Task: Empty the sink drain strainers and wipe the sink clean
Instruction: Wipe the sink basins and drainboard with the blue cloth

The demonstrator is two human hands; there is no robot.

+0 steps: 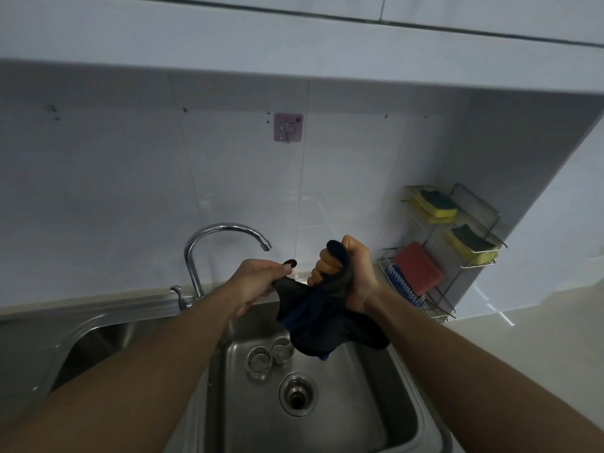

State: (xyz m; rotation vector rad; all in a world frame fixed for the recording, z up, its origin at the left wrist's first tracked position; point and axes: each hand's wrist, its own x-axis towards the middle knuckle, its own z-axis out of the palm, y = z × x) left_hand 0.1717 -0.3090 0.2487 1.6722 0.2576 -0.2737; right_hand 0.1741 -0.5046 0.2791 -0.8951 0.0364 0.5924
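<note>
Head view: a dark cloth (313, 315) is held above the right basin of the sink (385, 416) by both hands. The left hand (258, 282) is closed around one end of the cloth, and the right hand (346, 273) is fisted around the other end, with a fold of fabric looped over its fingers. Between them the cloth appears bunched and twisted, which suggests it is being wrung; it is kept over the basin, probably so that any drips fall inside. The loose part of the cloth hangs down toward the basin floor.

Two strainers (269, 354) are seen side by side on the basin floor, behind the open drain (297, 393), so the drain is uncovered and the strainers have already been lifted out. Whether they have been emptied cannot be told. The faucet (225, 246) arches behind the basin, its spout turned toward the hands; no water is seen running. To the right of the sink, a wire rack (447, 253) with sponges stands on the desk (523, 354) against the wall. Wiping is judged not yet begun.
</note>
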